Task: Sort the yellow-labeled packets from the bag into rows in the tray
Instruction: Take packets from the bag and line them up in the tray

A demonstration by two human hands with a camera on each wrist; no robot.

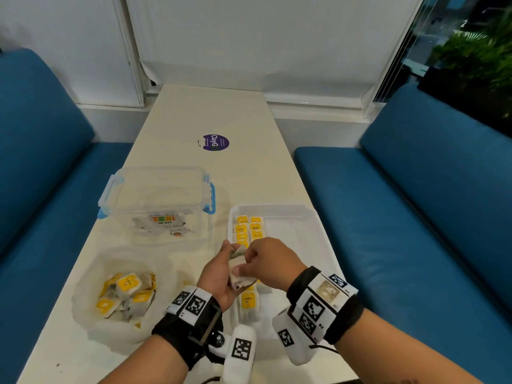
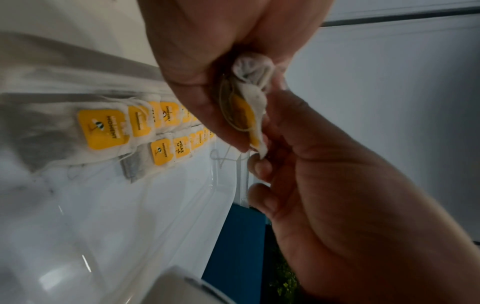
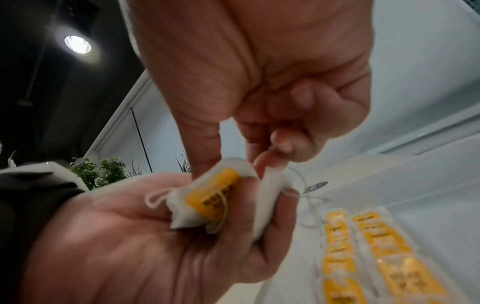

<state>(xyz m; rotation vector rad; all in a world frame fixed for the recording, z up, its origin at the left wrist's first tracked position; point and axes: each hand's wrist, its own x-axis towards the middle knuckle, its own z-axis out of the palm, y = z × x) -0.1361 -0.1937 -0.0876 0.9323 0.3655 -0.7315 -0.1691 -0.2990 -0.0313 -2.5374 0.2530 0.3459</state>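
Both hands meet above the near left part of the white tray (image 1: 313, 217). My left hand (image 1: 221, 270) grips a small bunch of white packets with yellow labels (image 1: 237, 266). My right hand (image 1: 257, 259) pinches one packet of that bunch with thumb and forefinger. The left wrist view shows the held packets (image 2: 249, 107) crumpled between the left hand (image 2: 207, 67) and the right hand (image 2: 324, 185). In the right wrist view a yellow label (image 3: 210, 199) faces up in the left palm (image 3: 130, 236). Two rows of packets (image 1: 248, 228) lie in the tray's left side. The clear bag (image 1: 124, 295) at the left holds several more.
A clear lidded box with blue clips (image 1: 158, 200) stands behind the bag. A purple sticker (image 1: 215, 142) is further up the white table (image 1: 194, 120). Blue benches (image 1: 415, 217) run along both sides. The tray's right half (image 1: 299, 236) is bare.
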